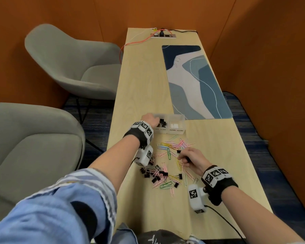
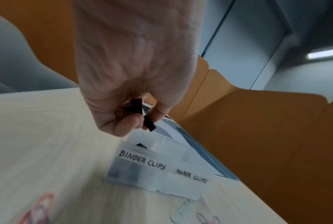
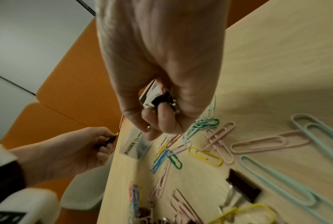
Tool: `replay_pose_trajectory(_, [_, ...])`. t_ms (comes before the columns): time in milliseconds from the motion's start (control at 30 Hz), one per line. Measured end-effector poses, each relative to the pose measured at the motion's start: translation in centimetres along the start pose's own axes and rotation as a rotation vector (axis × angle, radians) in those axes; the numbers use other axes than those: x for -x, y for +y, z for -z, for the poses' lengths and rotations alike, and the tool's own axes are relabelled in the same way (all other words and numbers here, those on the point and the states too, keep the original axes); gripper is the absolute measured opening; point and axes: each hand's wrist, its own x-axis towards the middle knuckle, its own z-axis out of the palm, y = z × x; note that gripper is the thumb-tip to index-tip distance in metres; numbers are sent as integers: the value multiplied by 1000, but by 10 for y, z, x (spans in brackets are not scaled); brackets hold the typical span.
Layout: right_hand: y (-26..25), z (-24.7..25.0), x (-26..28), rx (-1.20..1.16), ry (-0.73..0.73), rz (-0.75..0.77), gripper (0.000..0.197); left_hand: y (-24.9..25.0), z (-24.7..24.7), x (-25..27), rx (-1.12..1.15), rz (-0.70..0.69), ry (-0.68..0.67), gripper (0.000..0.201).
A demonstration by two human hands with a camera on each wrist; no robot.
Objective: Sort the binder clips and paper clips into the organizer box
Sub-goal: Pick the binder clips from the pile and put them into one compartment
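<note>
Over the organizer box (image 1: 176, 128), left hand (image 1: 149, 120) grip pinching black binder clips (image 2: 137, 106), right hand (image 1: 192, 158) grip curled round another binder clip (image 3: 162, 98).

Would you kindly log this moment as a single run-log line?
left hand: holds binder clips over organizer box | right hand: grips binder clip above paper clips

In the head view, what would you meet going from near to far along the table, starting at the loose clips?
Pile of clips → organizer box, with the left hand at its binder-clip side → blue desk mat → power strip.
</note>
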Motion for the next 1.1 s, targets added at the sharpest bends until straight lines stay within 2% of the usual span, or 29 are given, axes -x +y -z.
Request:
replay_pose_trajectory(100, [-15,-5,-5,-26,-41,-31,21,7,4,-12,1,36,-32,27])
replay_pose_trajectory(167, [-28,-8,-12,-44,-35,-46,27,8,5,-19,38,53,-52,15])
replay_pose_trajectory(267, [-52,-16,-29,-70,-45,-80,30,7,5,-29,200,71,-66,23])
replay_pose_trajectory(333, [-68,-24,-39,-99,-59,-88,22,4,3,-38,281,68,-103,33])
replay_pose_trajectory(400, [-85,-35,-50,-136,-56,-97,10,0,2,-40,408,105,-121,33])
replay_pose_trajectory(467, [-98,-46,-62,-195,-30,-113,10,0,8,-30,517,128,-93,28])
replay_pose_trajectory(533, [-105,-57,-73,-201,-1,-125,5,-5,14,-18,558,94,-48,20])
replay_pose_trajectory(600, [-108,-65,-84,-104,-1,-88,3,-17,18,-7,565,51,3,22])
replay_pose_trajectory(700, [-107,-73,-93,68,-26,22,22,-41,21,16,487,-4,80,31])
replay_pose_trajectory(800, [-104,-72,-88,142,-8,69,45,-64,16,38,391,-44,78,28])
replay_pose_trajectory(933, [-93,-67,-58,344,50,227,39,-86,-5,62,126,-162,40,21])
replay_pose_trajectory(1000, [-74,-58,-39,465,-5,267,37,-95,-19,71,-26,-244,14,19])
replay_pose_trajectory(1100, [-35,-35,-15,804,-114,317,27,-101,-38,81,-270,-380,-23,22])
